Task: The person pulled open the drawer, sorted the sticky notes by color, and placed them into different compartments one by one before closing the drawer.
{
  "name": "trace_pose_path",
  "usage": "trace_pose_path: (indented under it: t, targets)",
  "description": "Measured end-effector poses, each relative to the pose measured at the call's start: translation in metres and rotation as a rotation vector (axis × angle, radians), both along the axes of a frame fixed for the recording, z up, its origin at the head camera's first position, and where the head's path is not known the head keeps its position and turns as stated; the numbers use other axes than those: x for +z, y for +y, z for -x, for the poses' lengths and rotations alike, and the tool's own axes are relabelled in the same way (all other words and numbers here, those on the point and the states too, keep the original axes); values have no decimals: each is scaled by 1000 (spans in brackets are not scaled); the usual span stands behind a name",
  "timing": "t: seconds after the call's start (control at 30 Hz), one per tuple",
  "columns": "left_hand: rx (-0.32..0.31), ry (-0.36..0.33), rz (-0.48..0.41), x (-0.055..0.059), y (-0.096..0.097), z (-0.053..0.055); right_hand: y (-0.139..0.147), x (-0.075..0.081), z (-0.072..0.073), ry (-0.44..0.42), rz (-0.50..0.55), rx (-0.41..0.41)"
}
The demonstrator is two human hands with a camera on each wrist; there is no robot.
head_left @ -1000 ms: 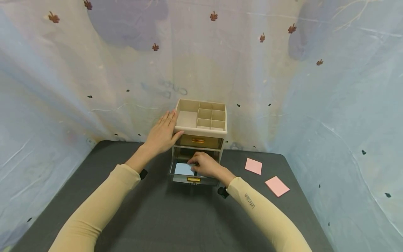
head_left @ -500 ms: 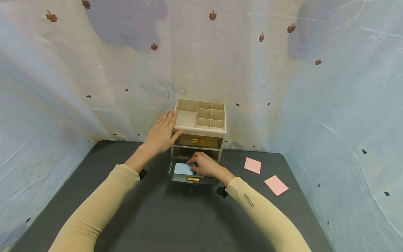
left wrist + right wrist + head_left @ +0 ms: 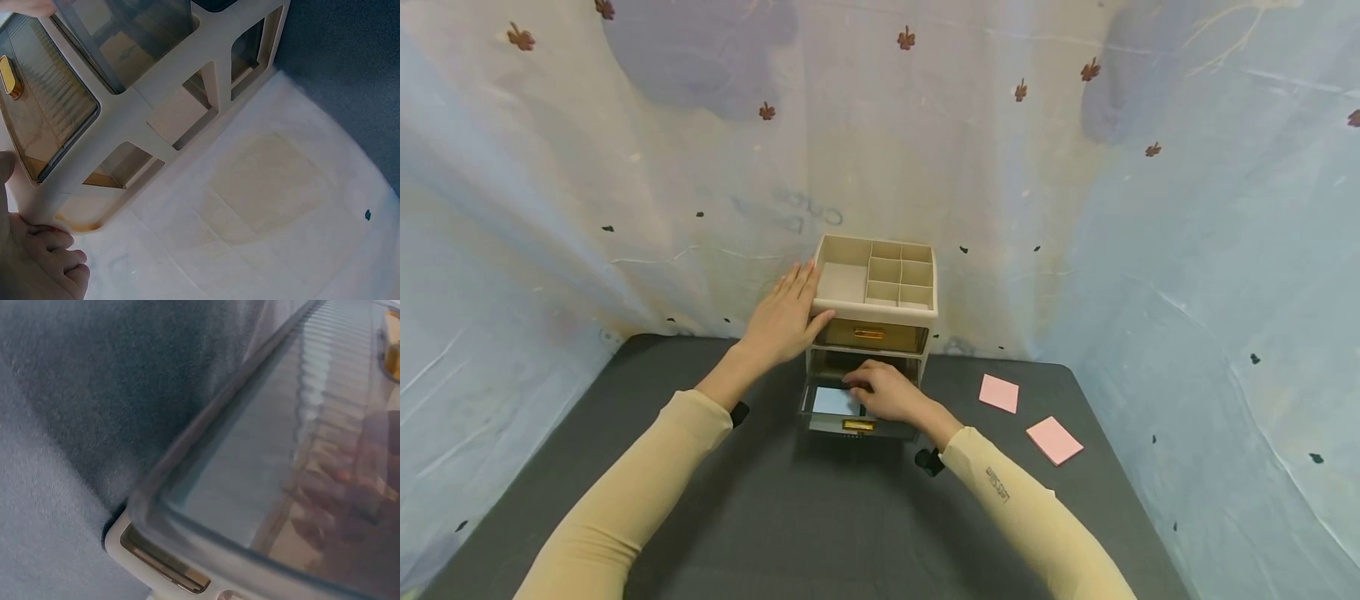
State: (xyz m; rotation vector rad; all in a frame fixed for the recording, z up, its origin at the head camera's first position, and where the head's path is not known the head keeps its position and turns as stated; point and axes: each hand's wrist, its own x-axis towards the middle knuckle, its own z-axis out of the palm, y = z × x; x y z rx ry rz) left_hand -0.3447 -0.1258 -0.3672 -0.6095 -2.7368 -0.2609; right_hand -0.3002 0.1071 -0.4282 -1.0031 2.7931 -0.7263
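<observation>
A cream desktop organizer (image 3: 876, 312) stands at the back of the dark table, its lower clear drawer (image 3: 891, 430) pulled out. My left hand (image 3: 781, 321) rests along the organizer's upper left side, thumb at its front edge. In the left wrist view, curled fingertips of the left hand (image 3: 50, 259) show beside the cream frame. My right hand (image 3: 891, 392) reaches into the drawer, thumb and forefinger slightly apart over a pale blue sticky note pad (image 3: 835, 402) lying in the drawer's left part. Through the clear drawer wall (image 3: 244, 456), the right wrist view shows the fingers blurred.
Two pink sticky note pads (image 3: 999, 393) (image 3: 1055, 440) lie on the table (image 3: 850, 517) to the right. Above the open drawer is a closed amber drawer (image 3: 871, 334) with a gold handle. The divided top tray (image 3: 842, 283) is uncovered. A patterned curtain (image 3: 700, 167) hangs close behind.
My right fingers have lifted slightly from the blue sticky note pad's right corner, which now lies flatter in the drawer. The left hand stays in place on the organizer.
</observation>
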Motion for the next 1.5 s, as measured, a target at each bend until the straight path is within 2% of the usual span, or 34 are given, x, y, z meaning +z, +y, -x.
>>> trace_pose_path:
  t: [0.23,0.4,0.7,0.93,1.17,1.5]
  targets:
    - [-3,-3,-2,0,2,-1,6,1,-10,35,150,-20]
    - [-8,-3,-4,0,1,-2,9,-1,-18,50,275,-69]
    - [-9,12,-6,-1,1,0,10,-3,-39,163,520,-119]
    - [-10,2,-21,0,0,0,7,-6,-57,217,680,-110]
    - [-11,-1,-28,0,1,0,5,-13,-76,211,732,-66]
    - [-17,-8,-38,-1,1,1,-2,-29,-100,111,772,-21]
